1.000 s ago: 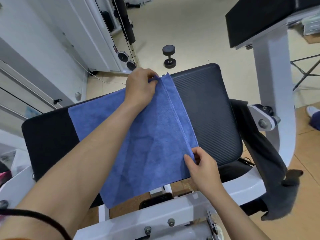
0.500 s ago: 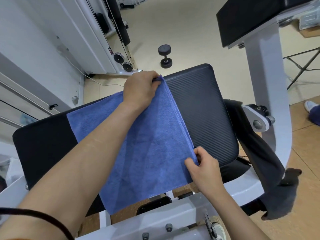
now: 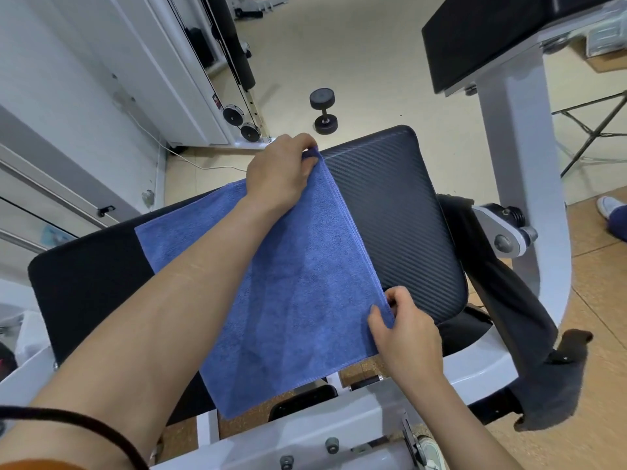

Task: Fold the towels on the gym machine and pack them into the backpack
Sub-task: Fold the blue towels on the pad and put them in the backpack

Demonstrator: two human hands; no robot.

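Your left hand (image 3: 280, 174) pinches the blue towel (image 3: 291, 286) at its 12 o'clock corner, your right hand (image 3: 405, 334) at 4 o'clock, evidently to square doubled edges on the seat pad (image 3: 393, 215).

The towel (image 3: 288, 300) is lying across the middle of the machine's seat pad (image 3: 390, 215), with its near edge hanging over the pad's 6 o'clock side. The left hand (image 3: 278, 174) is pinching the towel's corner at 12 o'clock, and the right hand (image 3: 407, 334) is pinching the corner at 4 o'clock. At 3 o'clock a draped cloth (image 3: 509, 300) is hanging over the machine's frame (image 3: 519, 164), just beside the seat pad. A dumbbell (image 3: 324, 111) is lying on the floor (image 3: 356, 62) beyond the seat pad at 12 o'clock. A raised pad (image 3: 492, 39) is sitting at 2 o'clock.
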